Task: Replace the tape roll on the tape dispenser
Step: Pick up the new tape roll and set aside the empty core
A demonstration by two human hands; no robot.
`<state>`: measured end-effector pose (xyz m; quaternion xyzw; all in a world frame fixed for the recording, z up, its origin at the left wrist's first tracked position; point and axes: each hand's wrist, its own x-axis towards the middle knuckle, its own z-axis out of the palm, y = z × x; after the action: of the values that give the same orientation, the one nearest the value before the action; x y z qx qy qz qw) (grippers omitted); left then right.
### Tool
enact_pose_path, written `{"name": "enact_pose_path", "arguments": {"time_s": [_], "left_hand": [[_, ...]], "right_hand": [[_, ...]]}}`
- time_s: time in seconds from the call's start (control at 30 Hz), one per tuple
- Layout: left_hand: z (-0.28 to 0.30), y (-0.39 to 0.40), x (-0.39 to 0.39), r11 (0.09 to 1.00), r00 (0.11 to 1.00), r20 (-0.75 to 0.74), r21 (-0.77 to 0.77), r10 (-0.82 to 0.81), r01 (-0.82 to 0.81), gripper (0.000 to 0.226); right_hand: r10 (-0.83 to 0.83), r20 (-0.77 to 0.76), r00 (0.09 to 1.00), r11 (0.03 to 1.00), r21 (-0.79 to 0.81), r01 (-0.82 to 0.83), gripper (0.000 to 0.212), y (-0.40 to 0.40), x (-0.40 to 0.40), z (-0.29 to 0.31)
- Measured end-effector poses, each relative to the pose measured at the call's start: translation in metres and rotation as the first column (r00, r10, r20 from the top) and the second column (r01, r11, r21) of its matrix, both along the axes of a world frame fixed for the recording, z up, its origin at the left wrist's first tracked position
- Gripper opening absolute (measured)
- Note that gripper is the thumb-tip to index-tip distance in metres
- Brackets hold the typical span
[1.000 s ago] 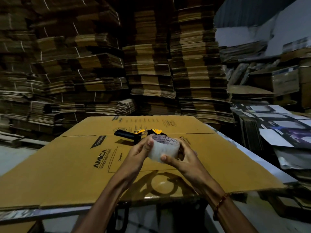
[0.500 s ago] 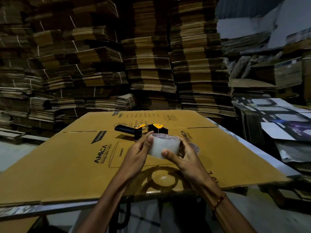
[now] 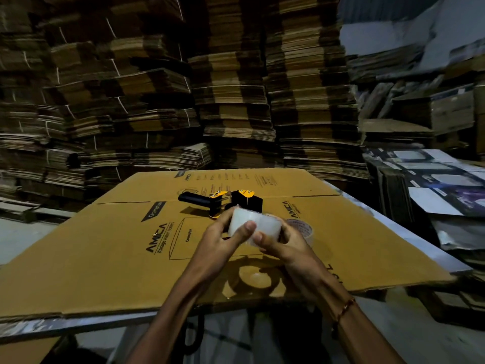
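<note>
I hold a clear tape roll (image 3: 253,227) in both hands, a little above the cardboard. My left hand (image 3: 221,241) grips its left side with the thumb on the front face. My right hand (image 3: 284,244) grips its right side, thumb tip beside the left thumb. The black and yellow tape dispenser (image 3: 223,202) lies on its side just behind the roll, handle pointing left. A nearly used-up tape core (image 3: 301,227) with red print lies on the cardboard behind my right hand, partly hidden.
A large flattened cardboard box (image 3: 118,245) covers the table (image 3: 409,232). Tall stacks of flat cardboard (image 3: 231,88) rise behind it. Printed sheets and boxes (image 3: 433,185) are piled at the right. The floor lies beyond the table's left edge.
The roll has been turned in my hands from printed core-side up to its clear outer face toward me. My thumbs have come together on its front. The used core has come into sight.
</note>
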<state>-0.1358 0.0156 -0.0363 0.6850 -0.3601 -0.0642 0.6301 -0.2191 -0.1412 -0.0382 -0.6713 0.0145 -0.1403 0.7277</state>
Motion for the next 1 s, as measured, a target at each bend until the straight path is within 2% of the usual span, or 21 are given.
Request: {"name": "enact_pose_path", "arguments": {"time_s": [0.13, 0.2, 0.27, 0.4, 0.5, 0.6, 0.7, 0.77, 0.83, 0.93, 1.0], "left_hand": [[0.001, 0.003, 0.006, 0.986, 0.979, -0.148, -0.105, -0.142, 0.127, 0.085], [0.000, 0.005, 0.006, 0.966, 0.947, -0.224, -0.165, -0.232, 0.197, 0.083], [-0.002, 0.007, 0.008, 0.957, 0.924, -0.273, -0.187, -0.269, 0.223, 0.093], [-0.005, 0.010, 0.016, 0.951, 0.918, -0.267, -0.176, -0.294, 0.254, 0.102], [-0.005, 0.010, 0.019, 0.949, 0.915, -0.274, -0.192, -0.295, 0.248, 0.106], [-0.010, 0.008, 0.018, 0.960, 0.939, -0.242, -0.199, -0.244, 0.198, 0.097], [-0.011, 0.004, 0.011, 0.984, 0.983, -0.139, -0.148, -0.121, 0.100, 0.091], [-0.013, -0.006, 0.004, 0.987, 0.996, -0.082, -0.156, 0.019, -0.032, 0.066], [-0.016, -0.016, -0.011, 0.963, 0.976, 0.009, -0.161, 0.218, -0.214, 0.047], [-0.024, -0.024, -0.025, 0.907, 0.915, 0.083, -0.200, 0.394, -0.372, 0.042], [-0.028, -0.024, -0.025, 0.912, 0.928, 0.049, -0.211, 0.370, -0.353, 0.049]], "right_hand": [[0.108, 0.056, 0.993, 0.975, 0.191, -0.116, 0.094, -0.009, 0.002, 0.000], [0.137, 0.069, 0.988, 0.963, 0.225, -0.150, 0.098, -0.011, 0.001, 0.003], [0.144, 0.071, 0.987, 0.976, 0.156, -0.153, 0.093, -0.013, 0.000, 0.004], [0.137, 0.055, 0.989, 0.989, -0.057, -0.134, 0.062, -0.016, -0.008, 0.007], [0.086, 0.072, 0.994, 0.991, -0.104, -0.078, 0.061, -0.013, -0.006, 0.005], [-0.014, 0.090, 0.996, 0.987, -0.157, 0.028, 0.068, -0.010, 0.001, -0.001], [-0.108, 0.122, 0.987, 0.978, -0.163, 0.127, 0.063, -0.006, 0.007, -0.004], [-0.185, 0.155, 0.971, 0.963, -0.168, 0.210, 0.067, -0.002, 0.012, -0.007], [-0.259, 0.185, 0.948, 0.929, -0.221, 0.297, 0.084, 0.001, 0.018, -0.011], [-0.293, 0.182, 0.939, 0.880, -0.332, 0.339, 0.102, 0.008, 0.018, -0.011], [-0.283, 0.176, 0.943, 0.888, -0.324, 0.327, 0.098, 0.009, 0.015, -0.010]]}}
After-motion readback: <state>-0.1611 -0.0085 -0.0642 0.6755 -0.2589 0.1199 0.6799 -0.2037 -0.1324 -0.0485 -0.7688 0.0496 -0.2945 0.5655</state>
